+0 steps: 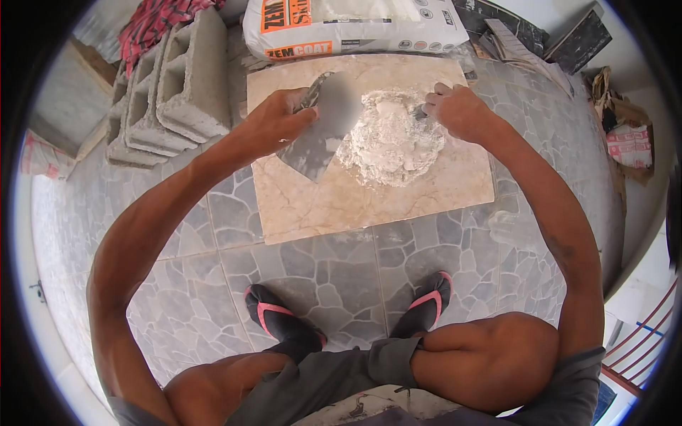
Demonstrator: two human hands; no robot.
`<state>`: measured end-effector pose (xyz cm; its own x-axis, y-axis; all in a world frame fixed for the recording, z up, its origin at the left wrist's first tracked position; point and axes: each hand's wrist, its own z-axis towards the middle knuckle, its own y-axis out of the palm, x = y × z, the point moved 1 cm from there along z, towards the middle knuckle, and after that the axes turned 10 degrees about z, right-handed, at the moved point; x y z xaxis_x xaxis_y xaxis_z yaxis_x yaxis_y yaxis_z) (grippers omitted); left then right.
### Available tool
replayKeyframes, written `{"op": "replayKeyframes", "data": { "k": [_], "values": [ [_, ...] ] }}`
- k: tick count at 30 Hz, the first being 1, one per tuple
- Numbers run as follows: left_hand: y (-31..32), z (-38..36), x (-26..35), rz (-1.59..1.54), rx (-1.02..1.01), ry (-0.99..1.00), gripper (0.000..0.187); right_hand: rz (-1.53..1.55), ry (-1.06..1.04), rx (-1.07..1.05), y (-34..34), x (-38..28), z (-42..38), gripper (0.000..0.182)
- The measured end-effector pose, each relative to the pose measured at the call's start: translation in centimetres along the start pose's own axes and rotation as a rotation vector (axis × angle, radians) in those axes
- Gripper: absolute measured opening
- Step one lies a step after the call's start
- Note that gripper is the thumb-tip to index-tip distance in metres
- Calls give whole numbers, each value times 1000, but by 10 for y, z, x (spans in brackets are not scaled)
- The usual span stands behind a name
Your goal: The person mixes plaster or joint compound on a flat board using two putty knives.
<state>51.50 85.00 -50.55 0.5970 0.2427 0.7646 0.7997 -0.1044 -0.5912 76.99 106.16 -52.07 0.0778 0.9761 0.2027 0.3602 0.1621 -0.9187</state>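
Observation:
My left hand point(280, 121) is closed around a grey flat-bladed trowel point(309, 153) smeared with pale residue. The blade tilts over the left side of a mound of whitish powder point(394, 142), and a blurred patch hides part of its upper end. The powder lies heaped on a beige marbled tile point(298, 216). At the mound's upper right edge, my right hand point(458, 112) has its fingers curled around a small dark object that I cannot make out. Whitish dust covers those fingers.
A white printed sack point(355, 28) lies behind the tile. Hollow concrete blocks point(192, 78) stand at the left, with a red-and-black cloth point(153, 28) over them. Dark board pieces point(579, 39) lean at the far right. My feet in black-and-pink sandals point(266, 312) rest on the patterned floor.

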Motion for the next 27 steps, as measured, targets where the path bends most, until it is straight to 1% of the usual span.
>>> {"op": "replayKeyframes", "data": {
  "k": [1, 2, 4, 8, 11, 12, 15, 16, 19, 21, 22, 25, 27],
  "values": [
    [1, 1, -1, -10, 1, 6, 32, -9, 10, -14, -8, 3, 0, 20],
    [1, 1, -2, 9, -3, -7, 32, -11, 18, 53, -11, 4, 2, 23],
    [-1, 2, -4, 50, -9, -30, 32, 2, 20, 110, -14, 1, 3, 21],
    [1, 4, -14, -16, -3, 23, 32, 20, -40, 167, -4, -29, -13, 16],
    [2, 5, -15, -27, 19, 46, 29, 30, -70, 90, 2, -38, -33, 14],
    [3, 6, -16, -18, 36, 36, 27, 40, -41, 27, -4, -38, -37, 15],
    [7, 6, -14, -33, 76, 55, 25, -27, -19, 195, -14, -34, -40, 16],
    [7, 6, -13, -45, 89, 72, 25, 12, 2, 174, -17, -36, -40, 17],
    [2, 7, -8, 58, -3, -9, 32, 144, 78, 88, -33, -55, -33, 20],
    [3, 7, -5, 45, 33, 27, 27, 252, 143, -10, -37, -68, -33, 22],
    [5, 6, -5, 36, 53, 43, 26, 352, 216, -1, -41, -69, -31, 21],
    [5, 8, -12, 32, 84, 77, 26, 499, 443, -183, -61, -62, -28, 19],
    [8, 9, -17, -23, 121, 99, 26, 589, 463, -216, -59, -56, -23, 24]
  ]
}}
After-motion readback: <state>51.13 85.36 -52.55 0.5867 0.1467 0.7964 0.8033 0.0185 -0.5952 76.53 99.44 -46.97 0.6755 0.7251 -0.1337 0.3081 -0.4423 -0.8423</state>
